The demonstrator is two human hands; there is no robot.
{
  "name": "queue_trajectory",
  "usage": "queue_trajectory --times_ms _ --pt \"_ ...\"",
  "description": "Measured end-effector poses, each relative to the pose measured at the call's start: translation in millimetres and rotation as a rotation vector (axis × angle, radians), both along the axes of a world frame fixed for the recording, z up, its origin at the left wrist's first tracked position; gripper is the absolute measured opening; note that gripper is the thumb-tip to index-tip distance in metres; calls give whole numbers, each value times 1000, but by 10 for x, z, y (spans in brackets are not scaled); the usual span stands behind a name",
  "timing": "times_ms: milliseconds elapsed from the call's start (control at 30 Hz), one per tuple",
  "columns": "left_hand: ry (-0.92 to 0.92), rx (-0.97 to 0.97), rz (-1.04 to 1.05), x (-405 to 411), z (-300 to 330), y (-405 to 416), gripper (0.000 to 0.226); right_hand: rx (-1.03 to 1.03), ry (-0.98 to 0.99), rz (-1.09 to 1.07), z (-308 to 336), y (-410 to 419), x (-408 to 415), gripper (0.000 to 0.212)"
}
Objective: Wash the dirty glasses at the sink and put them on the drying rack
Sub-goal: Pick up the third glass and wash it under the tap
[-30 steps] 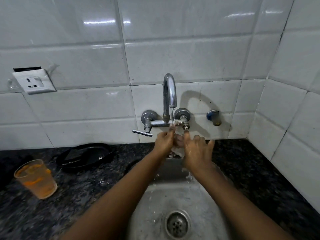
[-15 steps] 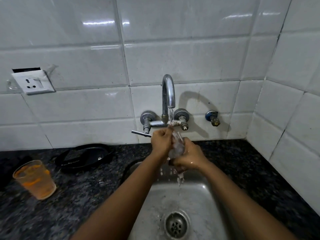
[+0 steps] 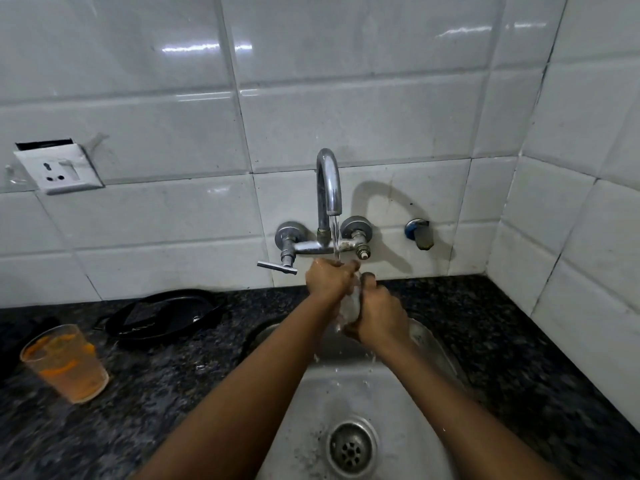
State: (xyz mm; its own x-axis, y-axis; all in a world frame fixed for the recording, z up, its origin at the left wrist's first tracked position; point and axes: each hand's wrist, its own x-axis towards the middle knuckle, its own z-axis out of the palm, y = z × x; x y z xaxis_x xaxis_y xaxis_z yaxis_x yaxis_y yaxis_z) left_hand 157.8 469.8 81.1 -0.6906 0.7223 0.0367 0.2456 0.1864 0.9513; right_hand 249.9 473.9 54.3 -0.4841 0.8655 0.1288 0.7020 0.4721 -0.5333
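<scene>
Both hands at frame centre under the tap (image 3: 329, 188), water running. Clear glass (image 3: 350, 306) held between them over the sink (image 3: 408, 403): left hand (image 3: 329, 280) wrapped around its top, right hand (image 3: 381, 318) fingers clamped on its lower part. Second glass (image 3: 67, 363), orange residue, stands on counter (image 3: 166, 393), lower left.
</scene>
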Motion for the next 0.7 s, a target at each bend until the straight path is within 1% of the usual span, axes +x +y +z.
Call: queue_trajectory --times_ms 33,67,100,133,167,200,233,267,300,333,367,400,433,467,500,533,567,667,700 --pt "-14 23 9 -13 -11 2 29 -29 35 14 -21 11 15 75" --pt "-35 50 11 -35 -8 -14 28 -217 188 81 -20 56 59 71" --pt "-94 83 -10 -77 -27 -35 25 -493 375 162 5 88 134 64" --pt "-200 138 -50 -114 -52 -60 22 -762 538 235 19 105 217 57" --pt "-313 199 -90 -138 -67 -83 20 -954 658 291 29 103 290 52" --pt "-370 235 -99 -136 -63 -104 21 -1041 709 319 29 106 340 50" --pt "-364 235 -73 -117 -51 -93 23 -1029 693 329 43 89 341 49" --pt "-305 197 -31 -97 -38 -69 25 -934 624 310 39 55 305 48" --pt "-213 130 15 -77 -33 -35 29 -757 501 261 29 21 246 48" --pt "-125 60 49 -58 -11 -19 33 -513 300 187 38 -21 186 52" --pt "-57 13 67 -46 6 -15 35 -242 79 110 23 -54 126 61" --pt "-30 -6 74 -32 20 -21 36 -26 -66 50 -7 -73 90 73" --pt "-30 6 76 -27 18 -28 35 56 -89 34 -54 -62 74 84" --pt "-37 18 77 -30 15 -41 33 18 -48 68 -99 -24 67 90" --pt "-36 22 78 -42 -7 -52 32 -69 37 114 -117 8 75 93" --pt "-51 31 73 -51 -38 -74 31 -161 108 149 -145 52 77 92" --pt "-103 58 74 -62 -77 -100 30 -217 155 169 -170 96 69 89" --pt "-430 201 186 -195 -167 -162 36 -280 249 177 -268 144 30 74" --pt "-512 248 234 -259 -193 -186 39 -312 299 181 -294 136 20 70"
